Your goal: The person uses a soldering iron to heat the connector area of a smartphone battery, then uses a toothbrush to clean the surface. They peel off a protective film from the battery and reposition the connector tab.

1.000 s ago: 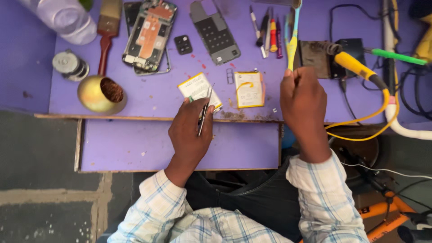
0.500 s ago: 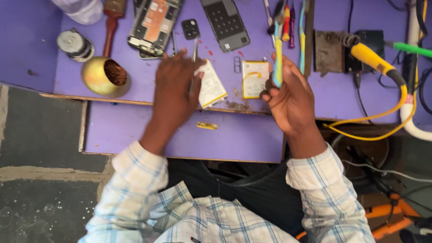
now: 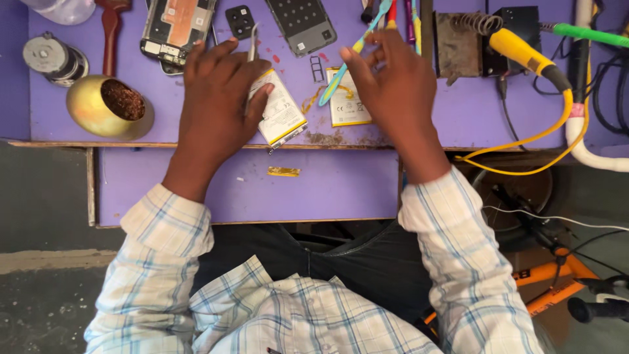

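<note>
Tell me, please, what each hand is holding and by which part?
Left hand holds metal tweezers by their lower shaft; right hand pinches a light-blue tool at its upper end.

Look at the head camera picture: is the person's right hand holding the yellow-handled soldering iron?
No: the right hand holds a thin blue tool, while the soldering iron lies apart on the purple table.

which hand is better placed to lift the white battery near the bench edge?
Left, probably. The left hand already rests on the white battery, with tweezers between its fingers. The right hand is apart from it, holding a light-blue tool above the second battery.
</note>
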